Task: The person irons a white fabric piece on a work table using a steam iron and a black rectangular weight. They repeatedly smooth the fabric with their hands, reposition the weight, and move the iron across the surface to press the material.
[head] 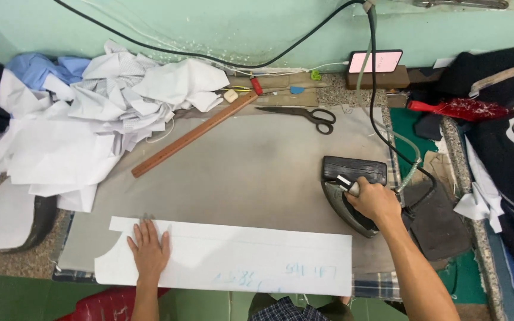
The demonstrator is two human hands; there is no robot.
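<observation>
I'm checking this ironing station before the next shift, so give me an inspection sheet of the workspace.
Surface: grey padded ironing table, scorched and stained in the middle.
Job's things: long white fabric piece lies flat along the near edge, with blue markings on it; black iron stands on the pad at its right end.
Clutter: heap of white and blue fabric pieces at left; wooden ruler; scissors; chalk bits by the wall.
Hands: left hand pressed flat on the white fabric; right hand closed on the iron's handle.
Cables: black cable runs along the wall and down to the iron; a green hose runs beside it.
Surroundings: green wall; phone on a block; dark garments at right.
</observation>
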